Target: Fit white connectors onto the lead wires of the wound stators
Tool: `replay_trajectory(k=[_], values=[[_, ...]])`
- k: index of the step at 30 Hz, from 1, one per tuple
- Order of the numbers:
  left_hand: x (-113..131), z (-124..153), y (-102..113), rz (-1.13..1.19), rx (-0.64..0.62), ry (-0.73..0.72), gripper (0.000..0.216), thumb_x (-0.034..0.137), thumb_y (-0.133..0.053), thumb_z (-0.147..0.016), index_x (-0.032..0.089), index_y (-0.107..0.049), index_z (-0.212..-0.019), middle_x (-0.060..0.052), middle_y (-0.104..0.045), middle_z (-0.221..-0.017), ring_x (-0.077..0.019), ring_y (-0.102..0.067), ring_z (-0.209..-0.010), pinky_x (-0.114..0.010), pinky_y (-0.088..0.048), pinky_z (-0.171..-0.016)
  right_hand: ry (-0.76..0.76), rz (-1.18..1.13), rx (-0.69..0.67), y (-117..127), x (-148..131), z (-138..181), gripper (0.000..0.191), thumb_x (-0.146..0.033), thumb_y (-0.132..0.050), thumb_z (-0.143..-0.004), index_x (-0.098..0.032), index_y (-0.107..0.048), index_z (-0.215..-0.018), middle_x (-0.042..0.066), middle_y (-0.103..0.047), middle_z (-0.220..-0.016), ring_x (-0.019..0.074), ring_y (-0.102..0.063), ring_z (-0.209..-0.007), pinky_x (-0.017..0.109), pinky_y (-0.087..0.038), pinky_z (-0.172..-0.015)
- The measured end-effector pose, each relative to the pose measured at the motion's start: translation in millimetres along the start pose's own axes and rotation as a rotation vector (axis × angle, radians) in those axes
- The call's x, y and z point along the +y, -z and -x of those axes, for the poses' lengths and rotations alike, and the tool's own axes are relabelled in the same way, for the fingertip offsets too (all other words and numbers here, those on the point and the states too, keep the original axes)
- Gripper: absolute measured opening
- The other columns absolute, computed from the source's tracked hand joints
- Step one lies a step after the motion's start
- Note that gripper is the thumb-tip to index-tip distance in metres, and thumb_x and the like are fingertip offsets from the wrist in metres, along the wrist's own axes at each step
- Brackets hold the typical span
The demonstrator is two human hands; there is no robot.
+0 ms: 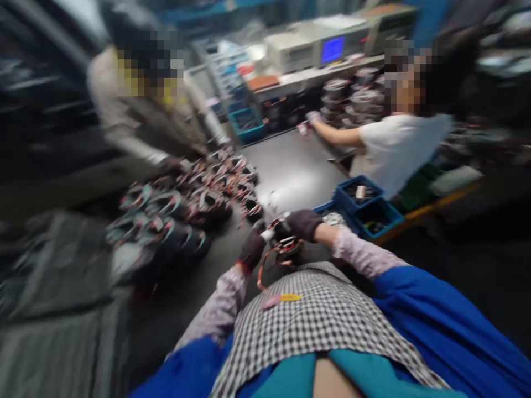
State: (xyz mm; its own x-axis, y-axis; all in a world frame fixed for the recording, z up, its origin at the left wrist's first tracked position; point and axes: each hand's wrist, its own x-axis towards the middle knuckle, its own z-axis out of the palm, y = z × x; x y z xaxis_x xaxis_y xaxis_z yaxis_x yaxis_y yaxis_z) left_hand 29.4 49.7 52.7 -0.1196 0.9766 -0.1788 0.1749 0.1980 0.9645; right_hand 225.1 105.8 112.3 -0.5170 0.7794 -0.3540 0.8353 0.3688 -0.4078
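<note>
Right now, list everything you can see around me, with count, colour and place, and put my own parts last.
Coil unit: one, black and copper, between my hands.
Other coil units: many, dark with copper, left side of bench.
Bench: one, grey, ahead.
Near bins: at least two, blue, right.
Far bin: one, blue, bench's far end.
Instruments: several, pale, far shelf; one screen lit blue.
Round parts: several, silvery, beyond bench, right.
Co-workers: two, pale clothing, one left, one right.
Apron: one, checked, on me.
Left hand: one, dark glove, at coil unit's left.
Right hand: one, dark glove, at its upper right.
Smaller items are too blurred to name.
</note>
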Motion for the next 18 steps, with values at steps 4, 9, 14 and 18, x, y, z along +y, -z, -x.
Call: replay_trajectory(k=[4,9,14,18], values=[[-9,-10,30,0.021,0.199,-0.065,0.037,0.035,-0.078,-0.078,0.023,-0.078,-0.113,-0.009,-0.083,-0.114,-0.0266,-0.075,-0.112,-0.046,-0.060,-0.109,0.062,0.197,-0.129,-6,18,-33,0.029,-0.028,-0.061,-0.110,-0.011,-0.083,-0.120,0.026,-0.082,-0.123,0.0341,-0.080,-0.115,0.037,-0.057,-0.098],[1,-2,31,-0.167,-0.282,-0.300,0.025,0.035,-0.083,-0.078,0.027,-0.085,-0.101,-0.007,-0.083,-0.106,-0.0281,-0.078,-0.100,-0.044,-0.062,-0.098,0.040,0.207,-0.126,-13,26,-41,0.047,-0.043,-0.044,-0.117,-0.017,-0.071,-0.145,0.021,-0.081,-0.129,0.0321,-0.079,-0.116,0.036,-0.055,-0.094],[23,-23,17,-0.762,-0.579,-0.343,0.027,0.037,-0.090,-0.075,0.026,-0.087,-0.100,-0.011,-0.084,-0.106,-0.0334,-0.079,-0.103,-0.041,-0.061,-0.094,0.044,0.109,-0.044,-16,20,-47,0.045,-0.046,-0.048,-0.114,-0.022,-0.074,-0.143,0.016,-0.079,-0.137,0.0297,-0.075,-0.121,0.034,-0.053,-0.099],[11,-16,12,-1.081,-0.599,-0.465,0.024,0.032,-0.072,-0.091,0.024,-0.088,-0.107,-0.011,-0.087,-0.103,-0.0326,-0.082,-0.096,-0.041,-0.065,-0.085,0.061,-0.058,0.082,-20,2,-50,0.042,-0.048,-0.059,-0.106,-0.014,-0.082,-0.113,0.019,-0.081,-0.123,0.0311,-0.074,-0.112,0.036,-0.051,-0.094]])
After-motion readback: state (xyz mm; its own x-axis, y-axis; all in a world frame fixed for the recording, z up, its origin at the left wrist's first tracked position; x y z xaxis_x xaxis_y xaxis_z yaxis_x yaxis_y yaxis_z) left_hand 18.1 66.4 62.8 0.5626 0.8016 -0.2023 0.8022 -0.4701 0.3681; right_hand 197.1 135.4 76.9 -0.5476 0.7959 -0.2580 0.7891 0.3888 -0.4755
